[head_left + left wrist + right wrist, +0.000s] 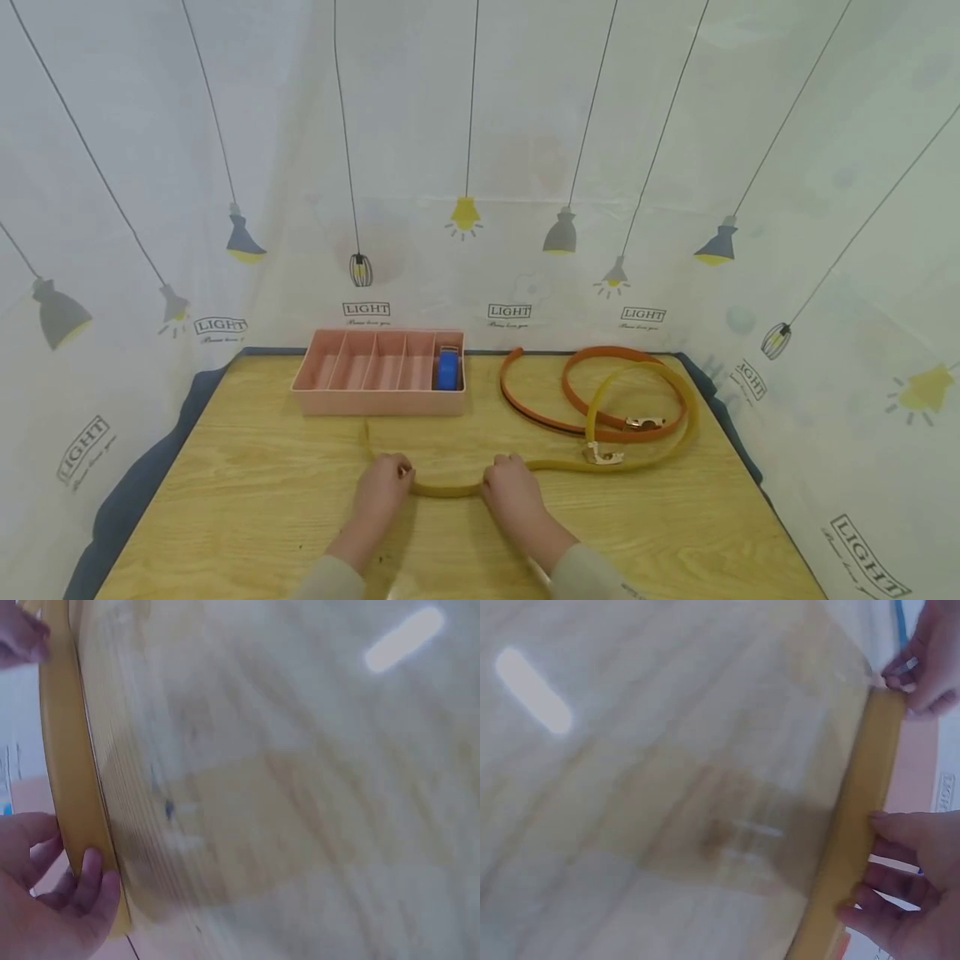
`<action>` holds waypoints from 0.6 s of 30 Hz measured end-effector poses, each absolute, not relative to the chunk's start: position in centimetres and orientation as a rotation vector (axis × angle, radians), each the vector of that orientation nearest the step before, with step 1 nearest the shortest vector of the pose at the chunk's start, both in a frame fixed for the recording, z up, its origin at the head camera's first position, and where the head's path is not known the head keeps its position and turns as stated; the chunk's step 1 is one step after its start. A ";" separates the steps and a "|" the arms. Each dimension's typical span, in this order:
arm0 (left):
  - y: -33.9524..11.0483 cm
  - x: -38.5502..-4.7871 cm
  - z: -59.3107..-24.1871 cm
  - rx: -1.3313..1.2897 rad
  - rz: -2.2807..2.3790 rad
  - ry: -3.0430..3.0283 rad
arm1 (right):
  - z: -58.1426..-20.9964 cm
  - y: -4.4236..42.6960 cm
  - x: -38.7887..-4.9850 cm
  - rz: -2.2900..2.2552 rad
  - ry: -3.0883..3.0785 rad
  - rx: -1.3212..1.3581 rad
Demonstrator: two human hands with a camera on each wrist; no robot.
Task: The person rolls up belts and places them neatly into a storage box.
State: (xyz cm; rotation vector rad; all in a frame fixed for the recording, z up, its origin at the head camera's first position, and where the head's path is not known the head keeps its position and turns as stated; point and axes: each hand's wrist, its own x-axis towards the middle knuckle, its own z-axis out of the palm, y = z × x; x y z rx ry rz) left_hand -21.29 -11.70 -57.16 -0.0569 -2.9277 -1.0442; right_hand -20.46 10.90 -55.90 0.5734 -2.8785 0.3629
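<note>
A yellow belt (447,492) runs across the wooden table, standing on its edge between my two hands. My left hand (381,493) pinches it near its free end, which sticks up and back past the fingers. Further right, my right hand (516,498) grips the same belt between thumb and fingers. In the left wrist view, the left hand (56,904) has thumb and fingers on both faces of the strap (67,750). The right wrist view shows the right hand (907,889) holding the strap (864,772) likewise. The belt's metal buckle (602,454) lies beyond the right hand, where the belt loops back.
An orange belt (536,413) lies coiled at the back right, partly under the yellow loop, with its own metal buckle (645,423). At the back left stands a pink divided tray (378,404); a blue tape dispenser (447,369) sits in its rightmost compartment. Patterned curtains (420,133) surround the table.
</note>
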 end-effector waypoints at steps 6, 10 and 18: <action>-13.6 -22.4 -57.4 0.235 -1.184 -2.758 | -54.8 10.6 -20.8 0.291 -2.930 0.610; -14.4 -22.8 -57.2 0.385 -1.309 -2.666 | -54.6 10.3 -21.1 0.168 -2.971 0.609; -15.5 -23.6 -57.1 0.389 -1.288 -2.740 | -54.9 9.9 -21.4 0.074 -3.010 0.564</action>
